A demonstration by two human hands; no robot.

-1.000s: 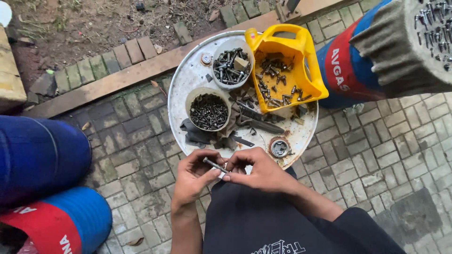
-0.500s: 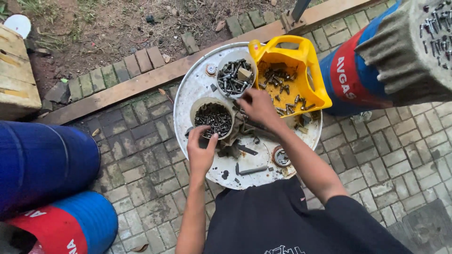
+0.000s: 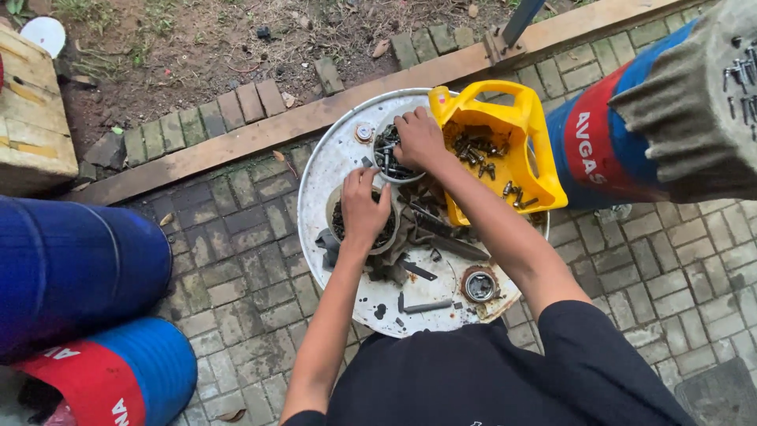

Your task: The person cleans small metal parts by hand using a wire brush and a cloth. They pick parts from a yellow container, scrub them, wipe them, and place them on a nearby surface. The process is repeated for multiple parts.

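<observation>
The left hand [image 3: 364, 211] lies palm down, fingers loosely spread, over a round tub of small dark parts [image 3: 347, 229], gripping nothing that shows. The right hand [image 3: 418, 138] reaches into a second round tub of bolts [image 3: 384, 158] farther back, its fingers curled down among them; whether they grip one I cannot tell. Both tubs sit on a white drum lid [image 3: 331, 166], beside a cut yellow jug [image 3: 512, 150] holding more bolts.
</observation>
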